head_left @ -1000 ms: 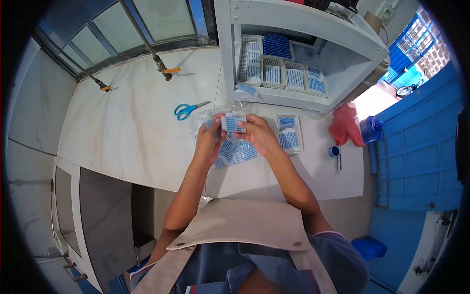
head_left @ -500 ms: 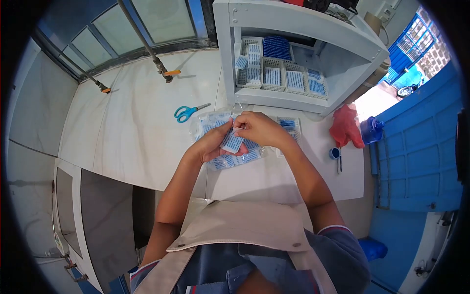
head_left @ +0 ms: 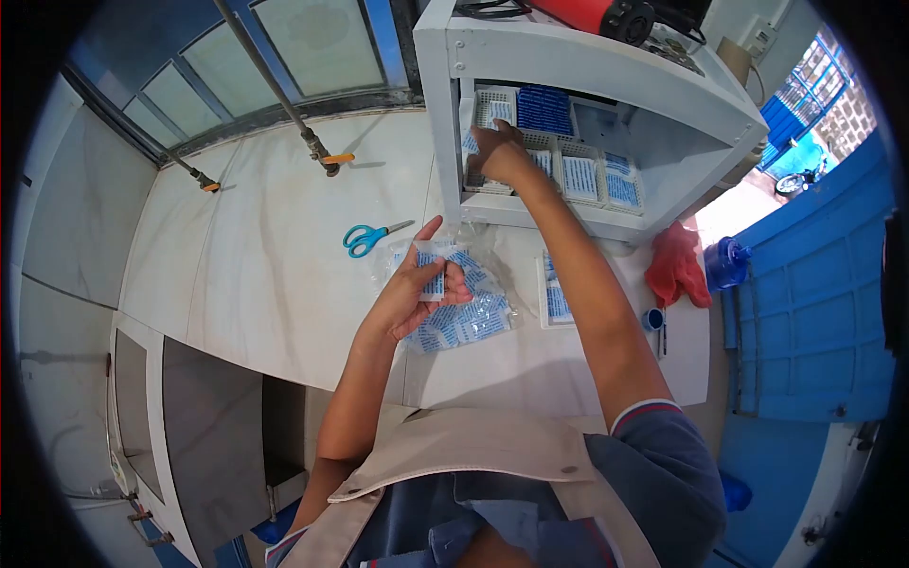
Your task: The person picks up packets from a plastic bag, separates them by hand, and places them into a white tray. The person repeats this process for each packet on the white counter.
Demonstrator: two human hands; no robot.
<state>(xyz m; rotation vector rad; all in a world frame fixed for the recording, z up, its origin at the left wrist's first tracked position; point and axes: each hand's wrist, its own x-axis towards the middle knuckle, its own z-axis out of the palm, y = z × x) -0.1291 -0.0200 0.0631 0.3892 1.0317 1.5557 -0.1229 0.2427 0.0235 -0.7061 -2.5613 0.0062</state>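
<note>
Right hand point(head_left: 499, 156) reaches into shelf tray point(head_left: 481, 185); left hand point(head_left: 415, 292) holds packet point(head_left: 434, 276).

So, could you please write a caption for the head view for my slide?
Right hand reaches into a shelf basket; left hand holds a packet above a pile.

Workshop: white bench point(head_left: 284, 246), packet-filled trays point(head_left: 557, 144)

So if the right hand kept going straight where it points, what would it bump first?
Probably the white basket of blue packets at the back of the shelf, just beyond the right hand, though depth in there is hard to judge.
</note>
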